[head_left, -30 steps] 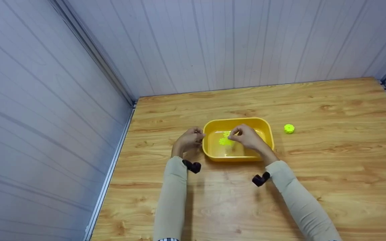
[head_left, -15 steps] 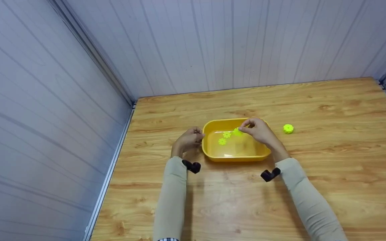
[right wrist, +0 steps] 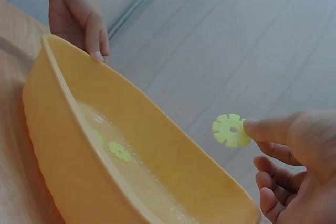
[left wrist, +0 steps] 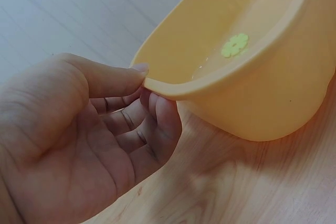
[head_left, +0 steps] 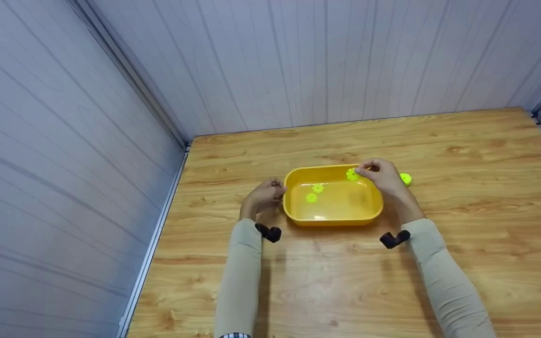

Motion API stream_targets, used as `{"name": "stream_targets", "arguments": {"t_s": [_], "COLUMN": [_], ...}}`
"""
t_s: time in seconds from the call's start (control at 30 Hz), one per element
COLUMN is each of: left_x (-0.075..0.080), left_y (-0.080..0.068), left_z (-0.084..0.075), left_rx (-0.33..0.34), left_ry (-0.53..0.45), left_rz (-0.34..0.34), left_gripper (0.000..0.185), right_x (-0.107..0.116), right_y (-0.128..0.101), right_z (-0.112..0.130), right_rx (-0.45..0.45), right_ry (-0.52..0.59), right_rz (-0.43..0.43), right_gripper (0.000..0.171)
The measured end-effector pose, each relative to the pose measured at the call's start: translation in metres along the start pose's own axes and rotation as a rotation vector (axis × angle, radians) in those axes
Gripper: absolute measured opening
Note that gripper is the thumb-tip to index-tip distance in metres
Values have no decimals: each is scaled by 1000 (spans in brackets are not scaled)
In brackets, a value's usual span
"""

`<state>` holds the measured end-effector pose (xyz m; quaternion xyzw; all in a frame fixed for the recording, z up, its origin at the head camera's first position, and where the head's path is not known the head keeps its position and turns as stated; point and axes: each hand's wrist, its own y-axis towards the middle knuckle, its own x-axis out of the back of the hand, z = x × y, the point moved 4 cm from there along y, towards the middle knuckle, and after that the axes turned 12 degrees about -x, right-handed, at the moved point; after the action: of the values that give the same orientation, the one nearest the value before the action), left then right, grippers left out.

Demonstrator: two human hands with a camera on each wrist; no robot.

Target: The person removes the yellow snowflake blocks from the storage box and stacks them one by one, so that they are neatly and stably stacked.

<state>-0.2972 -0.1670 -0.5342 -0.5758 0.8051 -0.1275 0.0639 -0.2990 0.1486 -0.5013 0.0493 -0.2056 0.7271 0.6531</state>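
Observation:
A yellow plastic basin (head_left: 331,222) stands on the wooden table. My left hand (head_left: 265,196) pinches its left rim between thumb and curled fingers, as the left wrist view shows. Above the basin's right back part, my right hand (head_left: 385,177) holds a notched, flower-shaped yellow-green plastic disc (right wrist: 230,130) by its edge, between thumb and forefinger. Inside the basin, two similar discs lie flat on the floor, one disc (head_left: 318,188) behind the other disc (head_left: 311,198).
Right of the basin, a small stack of yellow-green discs (head_left: 406,179) sits on the table (head_left: 477,211), partly behind the right hand. A pale panelled wall (head_left: 298,61) rises along the back, and another wall (head_left: 64,164) closes off the left side.
My right hand has moved right and back from the basin's middle, carrying a disc up toward the back right rim. The left hand has stayed at the left rim.

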Motion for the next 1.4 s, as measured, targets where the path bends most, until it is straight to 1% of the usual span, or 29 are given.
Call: {"name": "stream_targets", "arguments": {"t_s": [0.17,0.4,0.63,0.87,1.03,1.2,1.27,1.4], "left_x": [1,1,1,1,2,1,1,1], "left_y": [0,-2,0,0,1,0,0,-1], "left_z": [-1,-1,1,0,1,0,0,0], "left_rx": [4,1,-4,2,5,2,0,3], "left_ry": [10,-1,-27,-7,-9,-9,-9,-13], "left_rz": [-1,2,-1,-4,-7,-12,-9,-7], "left_gripper": [12,11,11,10,10,10,10,10], "right_x": [14,33,50,64,74,82,84,85], "right_y": [2,4,6,7,9,13,12,8], "right_z": [-8,-22,-37,-53,-64,-80,-83,-85], "right_rx": [-22,-63,-94,-150,-182,-270,-293,-300], "right_ry": [31,111,70,89,103,146,145,107], "right_rz": [-22,-92,-136,-168,-218,-282,-293,-297], "right_gripper": [40,39,45,45,48,43,45,53]}}
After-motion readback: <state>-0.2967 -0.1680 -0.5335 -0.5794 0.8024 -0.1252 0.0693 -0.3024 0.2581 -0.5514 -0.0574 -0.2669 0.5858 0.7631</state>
